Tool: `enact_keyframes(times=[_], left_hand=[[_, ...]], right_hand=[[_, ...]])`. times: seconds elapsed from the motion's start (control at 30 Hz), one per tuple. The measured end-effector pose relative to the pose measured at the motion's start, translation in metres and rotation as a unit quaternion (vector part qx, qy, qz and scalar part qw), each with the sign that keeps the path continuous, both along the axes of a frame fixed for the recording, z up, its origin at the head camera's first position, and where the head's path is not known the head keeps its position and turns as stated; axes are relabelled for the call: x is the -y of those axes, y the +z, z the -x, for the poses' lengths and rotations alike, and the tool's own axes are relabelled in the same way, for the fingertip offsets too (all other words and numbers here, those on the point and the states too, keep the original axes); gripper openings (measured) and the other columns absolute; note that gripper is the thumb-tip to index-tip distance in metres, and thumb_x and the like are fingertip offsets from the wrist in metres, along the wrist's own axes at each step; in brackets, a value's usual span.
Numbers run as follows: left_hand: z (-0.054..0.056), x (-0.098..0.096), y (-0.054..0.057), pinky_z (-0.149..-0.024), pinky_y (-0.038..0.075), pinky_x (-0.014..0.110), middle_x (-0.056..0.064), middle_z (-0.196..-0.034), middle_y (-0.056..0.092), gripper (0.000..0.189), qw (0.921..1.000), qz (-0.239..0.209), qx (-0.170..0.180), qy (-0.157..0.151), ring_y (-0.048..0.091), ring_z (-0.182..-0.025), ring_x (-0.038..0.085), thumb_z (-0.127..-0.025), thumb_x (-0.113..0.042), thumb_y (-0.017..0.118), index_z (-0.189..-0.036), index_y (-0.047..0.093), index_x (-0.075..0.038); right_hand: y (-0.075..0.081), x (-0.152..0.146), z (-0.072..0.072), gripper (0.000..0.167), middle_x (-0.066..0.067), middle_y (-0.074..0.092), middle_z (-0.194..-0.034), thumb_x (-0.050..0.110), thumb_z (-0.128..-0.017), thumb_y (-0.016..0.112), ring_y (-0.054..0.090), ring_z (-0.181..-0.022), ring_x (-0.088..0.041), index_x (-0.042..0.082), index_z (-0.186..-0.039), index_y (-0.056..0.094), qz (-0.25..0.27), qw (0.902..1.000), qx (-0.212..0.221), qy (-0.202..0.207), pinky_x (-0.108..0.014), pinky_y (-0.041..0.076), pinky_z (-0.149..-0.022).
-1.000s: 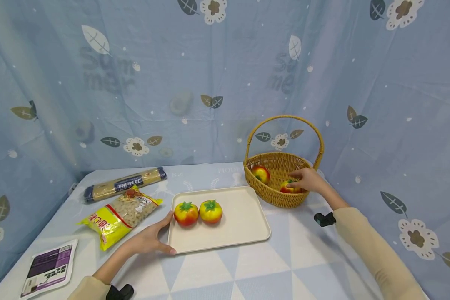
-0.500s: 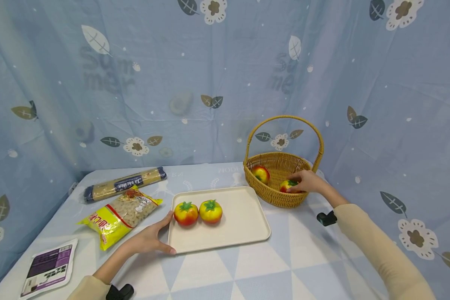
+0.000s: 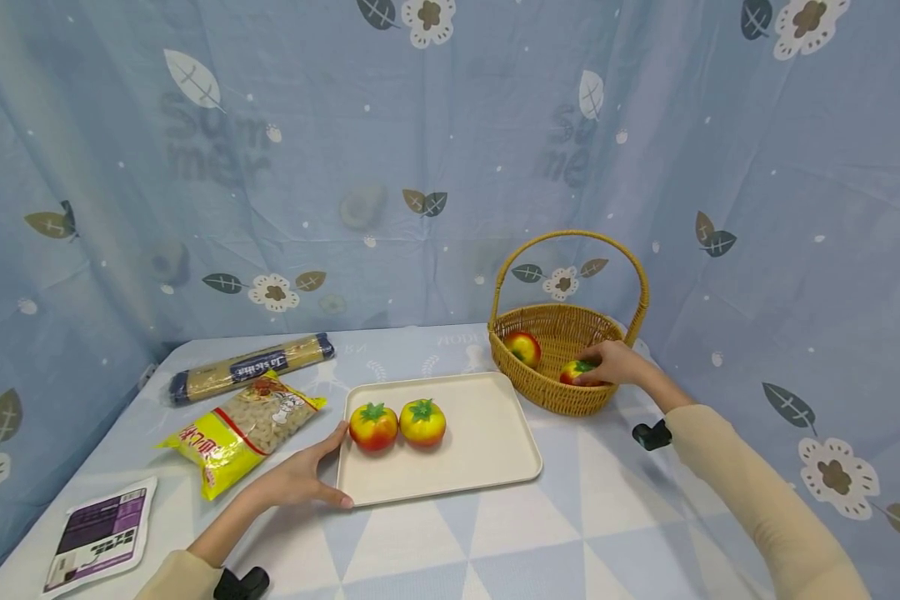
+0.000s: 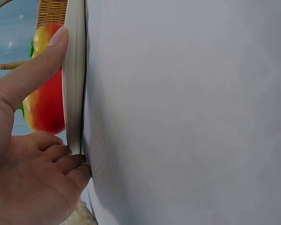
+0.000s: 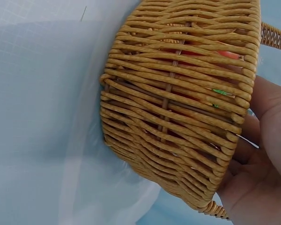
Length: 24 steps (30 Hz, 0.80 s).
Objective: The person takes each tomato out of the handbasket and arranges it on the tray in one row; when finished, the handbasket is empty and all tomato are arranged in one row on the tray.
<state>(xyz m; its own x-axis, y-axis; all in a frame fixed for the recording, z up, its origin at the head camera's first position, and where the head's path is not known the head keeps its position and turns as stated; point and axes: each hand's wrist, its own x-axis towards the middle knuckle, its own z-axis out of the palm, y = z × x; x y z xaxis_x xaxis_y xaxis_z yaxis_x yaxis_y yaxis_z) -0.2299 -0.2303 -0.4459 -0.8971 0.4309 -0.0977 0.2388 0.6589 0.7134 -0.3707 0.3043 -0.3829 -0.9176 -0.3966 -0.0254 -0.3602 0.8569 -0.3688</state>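
Note:
My right hand (image 3: 618, 364) reaches over the right rim of a wicker basket (image 3: 531, 383), thumb and fingers gripping a red-and-yellow tomato (image 3: 572, 374) with a green top. Another red-and-yellow fruit (image 3: 523, 347) lies at the basket's left side. In the right wrist view the basket's weave (image 5: 173, 98) hides the fingertips and most of the tomato. My left hand (image 3: 300, 481) rests against the left end of a cream tray (image 3: 487, 442), thumb and fingers spread along its edge. Two tomatoes, a left one (image 3: 373, 433) and a right one (image 3: 423, 428), sit side by side on the tray.
Left of the tray lie a yellow snack bag (image 3: 243, 433), a long pasta packet (image 3: 251, 368) behind it, and a purple-and-white pouch (image 3: 101, 533) near the front. The basket's tall handle (image 3: 570, 234) arches above it. A blue patterned curtain (image 3: 420, 150) surrounds the table.
My right fingers have settled around the tomato in the basket, and that forearm has shifted slightly. The left hand, tray and tray tomatoes have stayed put.

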Motion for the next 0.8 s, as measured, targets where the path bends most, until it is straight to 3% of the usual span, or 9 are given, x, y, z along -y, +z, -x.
enact_keyframes(times=[0.4,0.8], left_hand=[[0.0,-0.001,0.0,-0.11,0.015,0.063,0.024,-0.156,0.013,0.121,1.0,0.0,0.001,0.001,0.014,-0.14,0.047,-0.067,-0.036,0.088,-0.152,0.012,0.002],[-0.001,-0.001,0.001,-0.111,0.015,0.062,0.024,-0.156,0.013,0.12,1.0,-0.001,0.0,-0.003,0.014,-0.141,0.046,-0.068,-0.036,0.087,-0.152,0.012,0.002]], right_hand=[[0.015,0.003,0.0,0.057,-0.021,0.067,-0.111,0.034,-0.083,0.076,0.062,-0.098,-0.032,-0.008,-0.12,0.064,-0.014,0.9996,-0.024,0.0,-0.043,0.054,-0.08],[0.041,0.01,-0.012,0.057,-0.021,0.067,-0.111,0.031,-0.081,0.078,0.058,-0.099,-0.033,-0.008,-0.12,0.064,-0.02,0.9993,-0.031,0.007,-0.042,0.053,-0.078]])
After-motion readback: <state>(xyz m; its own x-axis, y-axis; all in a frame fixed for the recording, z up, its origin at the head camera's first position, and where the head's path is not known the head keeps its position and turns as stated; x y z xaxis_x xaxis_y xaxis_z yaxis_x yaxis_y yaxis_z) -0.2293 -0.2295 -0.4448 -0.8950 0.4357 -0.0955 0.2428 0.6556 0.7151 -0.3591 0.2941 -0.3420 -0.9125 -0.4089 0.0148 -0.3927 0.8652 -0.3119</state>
